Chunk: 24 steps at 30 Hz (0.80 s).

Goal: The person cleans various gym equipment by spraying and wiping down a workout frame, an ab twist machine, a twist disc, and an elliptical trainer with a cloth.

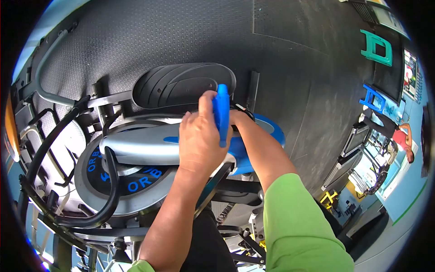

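Note:
My left hand is closed around a blue spray bottle, seen mostly from above at its trigger head. It is over the silver and blue body of an elliptical trainer. Just to the right, my right hand reaches down to the machine's body. Its fingers are hidden behind the bottle and my left hand, so what it touches cannot be seen. A black foot pedal lies beyond both hands. Below the silver body is the round flywheel cover with blue lettering.
Curved black handlebars rise on the left. Dark rubber flooring spreads beyond the machine. A green stool and a blue stool stand at the far right. A person in a red top is near other gym equipment there.

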Available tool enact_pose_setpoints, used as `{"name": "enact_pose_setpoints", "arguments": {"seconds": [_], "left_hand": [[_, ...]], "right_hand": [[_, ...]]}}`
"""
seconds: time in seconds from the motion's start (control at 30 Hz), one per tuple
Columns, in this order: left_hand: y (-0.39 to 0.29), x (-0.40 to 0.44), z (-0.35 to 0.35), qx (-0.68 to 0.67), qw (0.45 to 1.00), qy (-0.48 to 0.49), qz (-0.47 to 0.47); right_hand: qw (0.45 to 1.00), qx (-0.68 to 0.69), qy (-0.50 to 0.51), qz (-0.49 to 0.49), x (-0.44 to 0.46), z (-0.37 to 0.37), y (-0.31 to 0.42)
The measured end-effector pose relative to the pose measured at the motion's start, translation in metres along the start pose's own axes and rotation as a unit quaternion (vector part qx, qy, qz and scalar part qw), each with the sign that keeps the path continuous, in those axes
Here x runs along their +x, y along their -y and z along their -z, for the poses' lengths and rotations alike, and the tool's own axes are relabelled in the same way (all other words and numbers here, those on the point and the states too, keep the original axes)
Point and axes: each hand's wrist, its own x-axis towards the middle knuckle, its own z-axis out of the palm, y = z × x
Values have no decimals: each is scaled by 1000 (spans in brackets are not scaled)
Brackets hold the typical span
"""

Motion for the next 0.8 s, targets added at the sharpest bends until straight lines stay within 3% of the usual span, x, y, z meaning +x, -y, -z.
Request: {"name": "enact_pose_setpoints", "arguments": {"seconds": [0.07,0.13,0.2,0.3,0.33,0.37,0.4,0.43,0.53,0.6,0.63,0.73,0.8], "left_hand": [[-19,2,2,68,993,83,41],[-24,-1,-13,89,994,59,-12],[-32,-3,-14,92,991,92,-1],[-44,-13,-24,132,983,130,-11],[-47,-18,-27,171,976,137,-22],[-49,-24,-32,179,972,146,-33],[-51,-28,-35,178,972,149,-32],[-53,-31,-38,177,967,180,-22],[-57,-42,-45,191,960,206,-17],[-56,-46,-50,192,958,204,-57],[-56,-47,-52,182,962,193,-60],[-56,-48,-56,185,966,172,-53],[-56,-51,-58,202,964,165,-61]], "right_hand": [[999,-12,15,32,16,2,4],[995,-26,43,89,11,4,-1],[980,-59,78,173,0,3,-15],[893,-193,82,399,-23,12,-47],[871,-220,84,430,-33,22,-57],[879,-218,98,413,-43,33,-66],[965,-91,172,176,-46,42,-69],[979,-130,134,80,-85,59,-50],[976,-172,128,-32,-121,80,-55],[970,-233,48,-50,-112,66,-68],[980,-191,-10,-53,-89,46,-89],[989,-142,-33,-9,-56,37,-91],[995,-78,-53,-32,-38,36,-119]]}}
